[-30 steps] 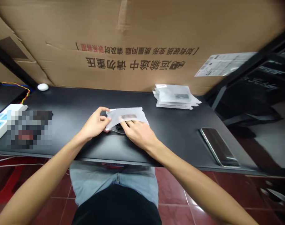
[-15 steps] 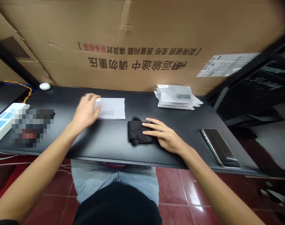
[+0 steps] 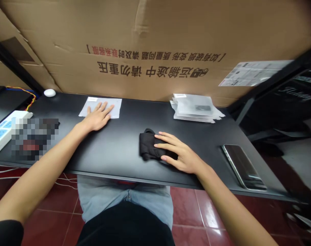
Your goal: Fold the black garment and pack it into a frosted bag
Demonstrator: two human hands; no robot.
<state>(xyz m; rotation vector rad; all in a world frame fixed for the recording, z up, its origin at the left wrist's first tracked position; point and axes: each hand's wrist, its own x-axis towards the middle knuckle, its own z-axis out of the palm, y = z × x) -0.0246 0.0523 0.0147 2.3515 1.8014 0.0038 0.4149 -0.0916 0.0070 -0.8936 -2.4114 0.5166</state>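
Note:
My left hand (image 3: 97, 116) lies with fingers spread on a flat whitish plastic bag (image 3: 114, 108) near the back left of the black table (image 3: 119, 150). A small white label shows at the bag's upper left corner. At the middle right, my right hand (image 3: 181, 153) rests with fingers stretched over a folded piece of black fabric (image 3: 147, 145). Its fingertips touch the top of the fabric, and the hand covers the right part of it. I cannot make out what kind of article the fabric is.
A stack of several similar bags (image 3: 193, 107) lies at the back right. A phone (image 3: 243, 167) sits near the right front edge. On the left are a white power strip (image 3: 9, 130), a pixelated item (image 3: 34, 140) and a white rounded object (image 3: 50, 93). Cardboard (image 3: 155, 34) stands behind.
The left hand and the whitish bag have moved left and back. Its fingers now lie flat on the bag, no longer at its left edge. My right hand stays on the black fabric.

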